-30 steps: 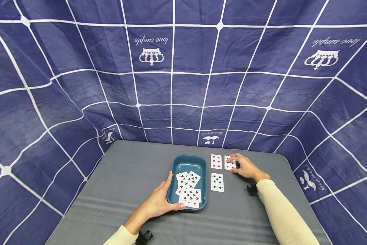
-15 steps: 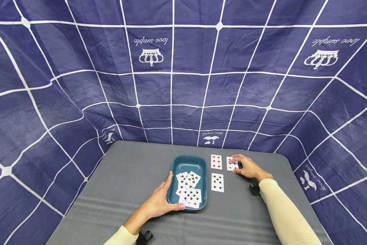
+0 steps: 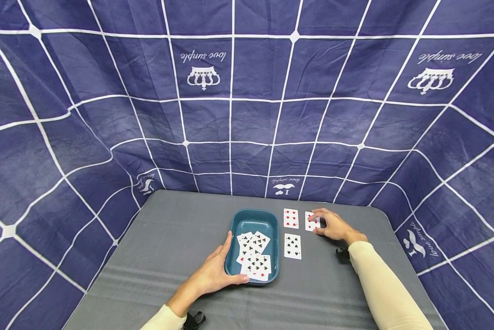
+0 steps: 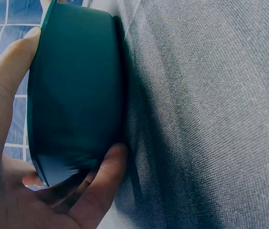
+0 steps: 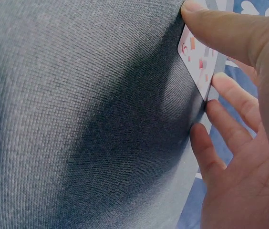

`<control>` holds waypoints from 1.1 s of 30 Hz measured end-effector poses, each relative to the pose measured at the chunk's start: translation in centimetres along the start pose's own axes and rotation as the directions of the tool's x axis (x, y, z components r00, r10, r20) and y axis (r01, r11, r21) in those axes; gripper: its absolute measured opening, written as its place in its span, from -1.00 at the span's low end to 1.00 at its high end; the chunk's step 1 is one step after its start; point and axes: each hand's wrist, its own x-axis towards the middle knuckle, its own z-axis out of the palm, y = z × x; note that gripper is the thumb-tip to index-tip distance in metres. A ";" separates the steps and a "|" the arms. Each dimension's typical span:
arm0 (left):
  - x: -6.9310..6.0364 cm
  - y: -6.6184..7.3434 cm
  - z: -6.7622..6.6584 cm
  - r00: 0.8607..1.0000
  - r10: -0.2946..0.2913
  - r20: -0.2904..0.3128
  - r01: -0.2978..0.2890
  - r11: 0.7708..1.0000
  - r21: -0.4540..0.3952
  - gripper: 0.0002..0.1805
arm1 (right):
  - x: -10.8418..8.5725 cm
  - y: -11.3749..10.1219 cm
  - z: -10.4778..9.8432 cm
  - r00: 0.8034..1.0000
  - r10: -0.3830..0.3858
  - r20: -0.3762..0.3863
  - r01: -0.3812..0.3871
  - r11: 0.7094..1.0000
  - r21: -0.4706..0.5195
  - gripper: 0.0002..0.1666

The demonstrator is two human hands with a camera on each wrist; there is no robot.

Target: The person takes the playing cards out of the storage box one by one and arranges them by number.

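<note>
My left hand (image 3: pixel 211 272) grips the near left corner of a teal tray (image 3: pixel 275 247); in the left wrist view its thumb lies on the rim and the other fingers are against the end wall. Several playing cards (image 3: pixel 253 250) overlap inside the tray, clubs and spades on top. To the right, my right hand (image 3: pixel 333 225) holds a six of diamonds (image 5: pixel 197 62) flat on the table by its edges, thumb at the near edge and fingertips at the far side. The fingers partly cover this card in the head view.
A six of hearts (image 3: pixel 290 218) and a spade card (image 3: pixel 292 246) lie face up between tray and right hand. Grey cloth covers the table (image 3: pixel 181 220). Blue curtains (image 3: pixel 255 119) with white lines stand behind and at both sides.
My right hand has slid the diamond card slightly right, widening its gap from the heart card, and then stays still. The left hand and tray have not moved.
</note>
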 end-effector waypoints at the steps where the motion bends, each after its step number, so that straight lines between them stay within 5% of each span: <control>1: 0.0 0.0 0.0 1.000 0.000 -0.001 0.000 1.000 0.000 0.67 | 0.0 0.0 0.0 1.000 -0.002 0.000 0.002 1.000 0.000 -0.53; 13: 0.0 -0.1 0.1 1.000 -0.004 0.002 0.004 1.000 -0.006 0.67 | -0.2 -0.4 0.0 1.000 -0.004 -0.010 0.004 1.000 -0.006 -0.50; 18: 0.2 -0.2 0.0 1.000 -0.003 0.000 0.003 1.000 -0.009 0.67 | -0.1 -1.0 0.0 0.997 -0.007 -0.074 0.006 1.000 -0.015 -0.48; 24: 0.0 -0.2 -0.1 1.000 0.002 0.009 -0.002 1.000 -0.021 0.66 | -0.7 -3.1 0.1 0.985 -0.026 -0.168 0.021 0.999 -0.033 -0.52; 33: -0.1 -0.5 -0.1 1.000 0.005 0.006 -0.005 1.000 -0.013 0.67 | -1.3 -7.6 0.5 0.985 -0.048 -0.168 0.040 0.998 -0.053 -0.51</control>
